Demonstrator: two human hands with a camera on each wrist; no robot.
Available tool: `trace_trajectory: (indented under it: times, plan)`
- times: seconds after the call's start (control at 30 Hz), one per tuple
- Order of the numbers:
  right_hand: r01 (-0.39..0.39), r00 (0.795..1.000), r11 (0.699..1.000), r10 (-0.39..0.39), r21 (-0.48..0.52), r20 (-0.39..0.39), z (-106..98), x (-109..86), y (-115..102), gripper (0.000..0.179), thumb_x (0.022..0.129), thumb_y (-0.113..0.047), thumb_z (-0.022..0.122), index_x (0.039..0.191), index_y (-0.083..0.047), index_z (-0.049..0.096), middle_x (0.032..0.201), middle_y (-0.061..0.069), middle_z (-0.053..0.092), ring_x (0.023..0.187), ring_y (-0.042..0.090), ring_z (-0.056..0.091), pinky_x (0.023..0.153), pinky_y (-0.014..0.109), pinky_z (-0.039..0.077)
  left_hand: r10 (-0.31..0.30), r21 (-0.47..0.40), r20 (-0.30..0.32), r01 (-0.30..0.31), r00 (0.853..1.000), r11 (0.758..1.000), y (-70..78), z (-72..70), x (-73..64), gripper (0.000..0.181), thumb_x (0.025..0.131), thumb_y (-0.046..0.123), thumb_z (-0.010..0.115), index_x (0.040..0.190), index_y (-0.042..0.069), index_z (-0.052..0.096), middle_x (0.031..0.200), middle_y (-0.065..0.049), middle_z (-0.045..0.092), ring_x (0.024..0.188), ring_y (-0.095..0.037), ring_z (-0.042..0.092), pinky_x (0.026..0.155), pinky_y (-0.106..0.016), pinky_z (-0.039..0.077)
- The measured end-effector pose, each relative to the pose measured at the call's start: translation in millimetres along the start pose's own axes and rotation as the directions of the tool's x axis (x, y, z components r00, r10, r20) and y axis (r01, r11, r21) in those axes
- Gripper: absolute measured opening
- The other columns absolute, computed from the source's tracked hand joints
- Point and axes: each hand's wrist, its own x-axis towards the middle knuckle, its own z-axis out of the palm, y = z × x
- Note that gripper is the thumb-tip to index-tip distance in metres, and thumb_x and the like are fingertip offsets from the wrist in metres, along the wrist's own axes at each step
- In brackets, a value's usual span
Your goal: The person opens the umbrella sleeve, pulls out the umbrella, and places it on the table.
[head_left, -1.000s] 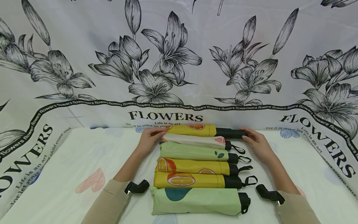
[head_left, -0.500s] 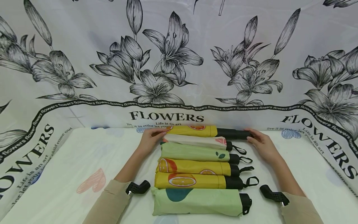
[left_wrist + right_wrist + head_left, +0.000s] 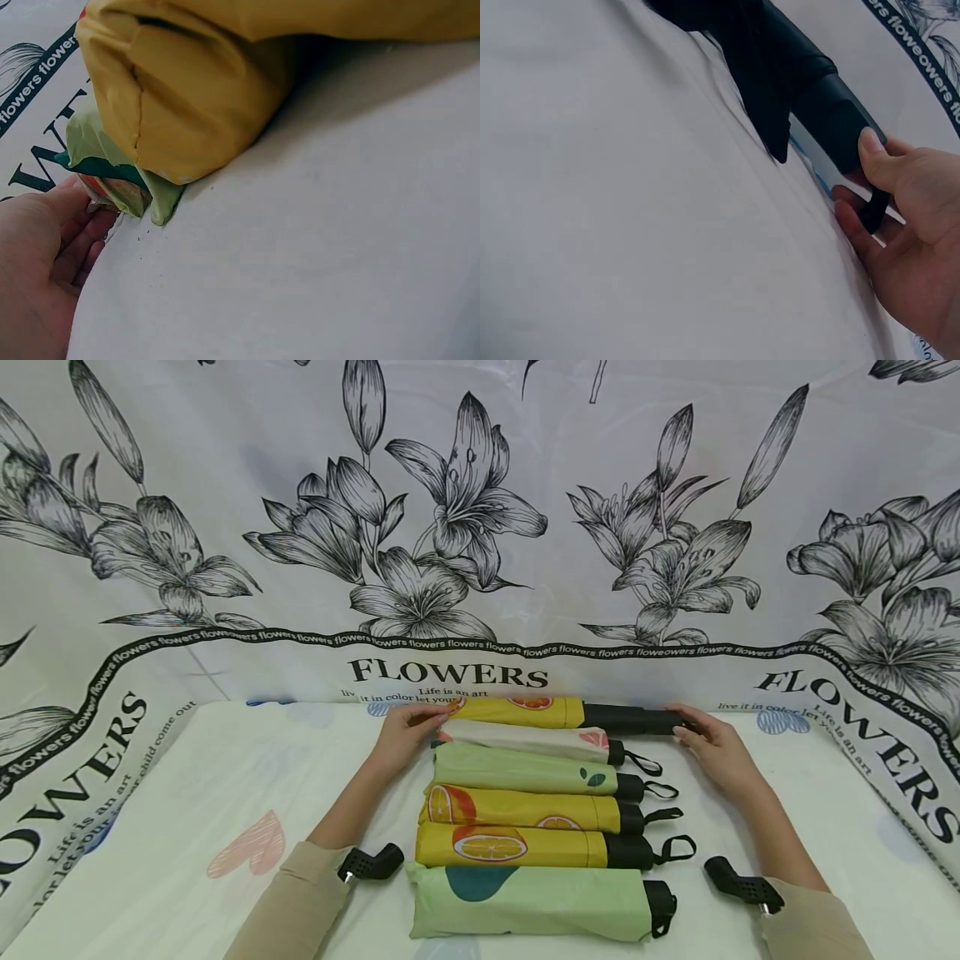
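At the back of the row lies a yellow folding umbrella [image 3: 517,712] with orange-slice prints and a long black handle [image 3: 633,720]. My right hand [image 3: 718,750] pinches the handle's right end between thumb and fingers; the right wrist view shows the thumb on top and a dark strap by the fingers. My left hand [image 3: 403,742] holds the same umbrella's left end, its tip hidden by the fingers. Just in front lies a cream umbrella [image 3: 525,737], then a pale green umbrella [image 3: 517,768] with leaf prints.
Two more yellow umbrellas [image 3: 517,845] and a thicker green umbrella [image 3: 555,902] lie nearer, handles to the right. A flower-printed curtain [image 3: 660,677] rises right behind the back umbrella. White cloth [image 3: 150,827] covers the table.
My right hand has moved a little to the right with the handle's end, and more black handle shows. The left hand stays at the umbrella's left end.
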Motion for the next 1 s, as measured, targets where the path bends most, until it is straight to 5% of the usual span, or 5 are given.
trace_trajectory:
  times: [0.07,0.17,0.3,0.63,1.0]
  plan:
    - [-0.002,1.000,1.000,0.002,-0.016,-0.007,-2,-1.1,1,0.047,0.112,-0.023,0.054,0.155,-0.005,0.051,0.160,0.029,0.044,0.138,0.039,0.053,0.107,0.030,0.049,-0.009,0.000,-0.002,0.009,1.000,1.000,-0.1,0.3,-0.2,0.024,0.103,0.008,0.068,0.123,-0.004,0.075,0.129,-0.021,0.072,0.124,-0.033,0.064,0.090,-0.015,0.050]
    - [-0.005,1.000,1.000,0.004,-0.012,-0.008,-5,-1.6,4,0.047,0.112,-0.023,0.054,0.155,-0.005,0.051,0.158,0.030,0.046,0.119,0.005,0.059,0.086,0.005,0.046,-0.020,0.002,-0.003,0.020,1.000,1.000,-0.3,0.4,-0.7,0.023,0.103,0.006,0.068,0.122,-0.004,0.076,0.128,-0.021,0.072,0.120,-0.029,0.065,0.088,-0.016,0.050]
    - [-0.003,1.000,1.000,0.003,0.018,0.000,-9,-1.8,7,0.048,0.113,-0.024,0.054,0.156,-0.005,0.050,0.158,0.031,0.045,0.105,-0.017,0.049,0.083,0.005,0.049,-0.010,0.001,0.001,0.010,1.000,1.000,0.2,0.1,-1.1,0.023,0.103,0.005,0.068,0.121,-0.004,0.076,0.127,-0.022,0.073,0.118,-0.029,0.066,0.086,-0.016,0.051]
    - [-0.010,1.000,1.000,0.010,0.026,-0.013,-20,-5.7,13,0.047,0.113,-0.023,0.052,0.156,-0.005,0.049,0.157,0.030,0.045,0.103,-0.014,0.052,0.081,0.008,0.051,0.024,0.014,-0.003,-0.024,1.000,1.000,1.5,0.6,-0.4,0.023,0.101,0.004,0.070,0.120,-0.006,0.076,0.122,-0.022,0.075,0.120,-0.033,0.066,0.089,-0.015,0.050]
    - [0.012,1.000,0.997,-0.013,-0.070,-0.013,-27,-6.9,20,0.044,0.113,-0.019,0.052,0.154,-0.003,0.050,0.144,0.028,0.052,0.090,0.009,0.052,0.069,0.018,0.046,0.013,0.031,0.001,-0.013,1.000,0.999,-0.1,0.3,0.0,0.024,0.102,0.007,0.069,0.122,-0.005,0.076,0.124,-0.021,0.074,0.123,-0.034,0.065,0.090,-0.016,0.050]
